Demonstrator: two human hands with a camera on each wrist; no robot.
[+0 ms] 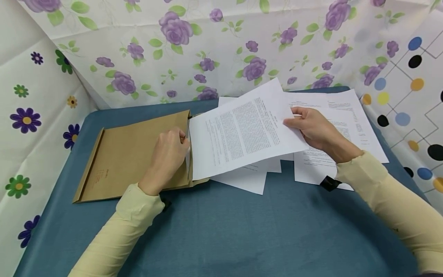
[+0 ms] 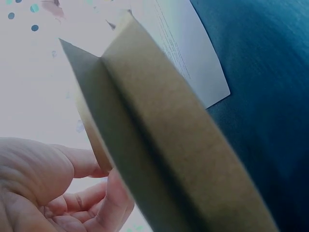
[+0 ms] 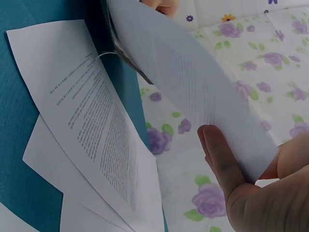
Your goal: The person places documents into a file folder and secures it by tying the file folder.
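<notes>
A brown paper envelope (image 1: 135,157) lies at the left with its open end toward the right. My left hand (image 1: 167,159) pinches the upper layer at that opening between thumb and fingers; the left wrist view shows the envelope's edge (image 2: 159,121) lifted, its side fold spread. My right hand (image 1: 313,127) holds a printed sheet (image 1: 238,134) by its right end, thumb on one face and fingers on the other. This sheet (image 3: 193,87) slants up off the table, and its left end meets the envelope's mouth.
Several loose printed sheets (image 1: 247,182) lie under and right of the raised sheet. More printed pages (image 1: 367,127) overlap at the back right. The blue tabletop (image 1: 263,234) ends at floral curtains (image 1: 207,50) behind and at both sides.
</notes>
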